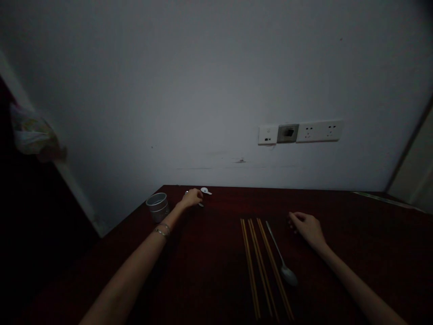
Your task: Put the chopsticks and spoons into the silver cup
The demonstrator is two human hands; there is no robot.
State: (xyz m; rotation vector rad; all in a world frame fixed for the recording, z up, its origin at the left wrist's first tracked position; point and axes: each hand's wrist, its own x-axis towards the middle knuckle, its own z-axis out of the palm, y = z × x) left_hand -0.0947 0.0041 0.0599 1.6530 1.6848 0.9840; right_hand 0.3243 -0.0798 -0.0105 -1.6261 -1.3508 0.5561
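Note:
My left hand (193, 197) reaches to the far left of the dark red table, fingers closed on a small spoon (200, 205) that is mostly hidden beneath them. Just beyond those fingers lies a white short-handled spoon (205, 191). A grey metal cup (158, 208) stands left of the wrist. On the right, my right hand (308, 229) rests near the tabletop, its fingers loosely curled and apart with nothing visible in them. Between the hands lie three pairs of wooden chopsticks (260, 266), side by side. A long-handled metal spoon (287, 274) lies along their right side.
The table (209, 271) meets a pale wall (203, 90) at its back edge. Sockets and a switch (301, 132) sit on the wall. A flat strip (385, 200) lies at the back right. A plastic bag (32, 131) hangs at the left.

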